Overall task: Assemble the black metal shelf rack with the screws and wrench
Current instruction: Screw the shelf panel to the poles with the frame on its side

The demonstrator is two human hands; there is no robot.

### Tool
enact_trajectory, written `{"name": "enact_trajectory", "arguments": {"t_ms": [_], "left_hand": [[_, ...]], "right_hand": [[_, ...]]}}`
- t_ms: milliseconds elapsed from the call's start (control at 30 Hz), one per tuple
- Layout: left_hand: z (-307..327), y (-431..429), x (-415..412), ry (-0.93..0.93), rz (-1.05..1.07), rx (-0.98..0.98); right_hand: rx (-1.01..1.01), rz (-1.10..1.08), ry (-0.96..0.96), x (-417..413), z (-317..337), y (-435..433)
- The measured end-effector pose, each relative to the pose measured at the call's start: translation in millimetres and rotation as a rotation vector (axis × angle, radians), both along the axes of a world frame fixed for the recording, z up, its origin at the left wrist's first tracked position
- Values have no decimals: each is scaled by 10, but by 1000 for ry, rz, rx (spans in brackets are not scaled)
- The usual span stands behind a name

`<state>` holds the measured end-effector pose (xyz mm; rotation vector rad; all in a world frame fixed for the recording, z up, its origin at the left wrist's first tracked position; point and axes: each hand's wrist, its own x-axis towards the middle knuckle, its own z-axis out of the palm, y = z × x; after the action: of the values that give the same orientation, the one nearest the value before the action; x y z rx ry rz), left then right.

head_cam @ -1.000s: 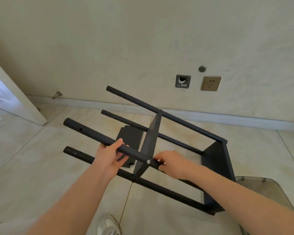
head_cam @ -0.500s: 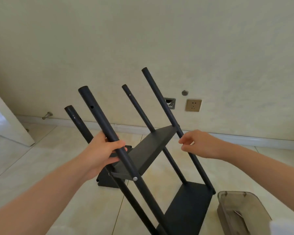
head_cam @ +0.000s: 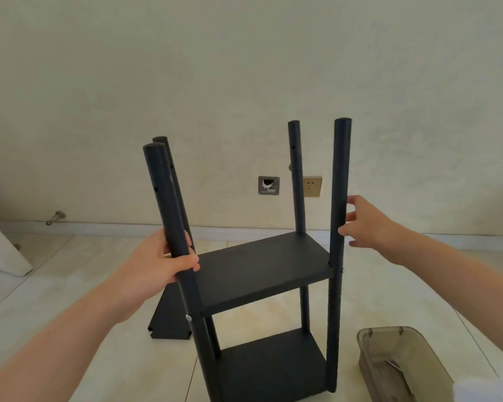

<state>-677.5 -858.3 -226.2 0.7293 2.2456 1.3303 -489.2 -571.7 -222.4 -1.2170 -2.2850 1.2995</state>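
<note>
Your rack stands upright, long axis toward 12 o'clock. Your left hand grip wraps its 9 o'clock post; your right hand grip is open beside the 3 o'clock post.

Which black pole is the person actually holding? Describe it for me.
Find the black rack standing on the tiled floor. Of its four upright poles, it is the near left pole. It alone has the left hand wrapped round it.
</note>
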Motion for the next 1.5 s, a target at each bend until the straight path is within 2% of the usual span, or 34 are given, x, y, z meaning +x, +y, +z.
{"name": "enact_trajectory", "arguments": {"t_ms": [67, 300, 567, 867, 1167, 1500], "left_hand": [[12, 23, -19, 25, 6, -27], [7, 151, -105, 152, -36, -51], [-132, 560, -128, 204, -49, -6], [-217, 829, -82, 251, 74, 47], [-304, 793, 41, 350, 83, -27], [-403, 576, 53, 416, 41, -146]], "right_hand": [[-55, 20, 36, 4, 18, -5], [-20, -59, 101, 44, -29, 19], [118, -188, 13, 133, -79, 105], [199, -158, -65, 265, -107, 85], [218, -143, -159, 393, -125, 35], [183, -167, -99, 527, -245, -160]]}}
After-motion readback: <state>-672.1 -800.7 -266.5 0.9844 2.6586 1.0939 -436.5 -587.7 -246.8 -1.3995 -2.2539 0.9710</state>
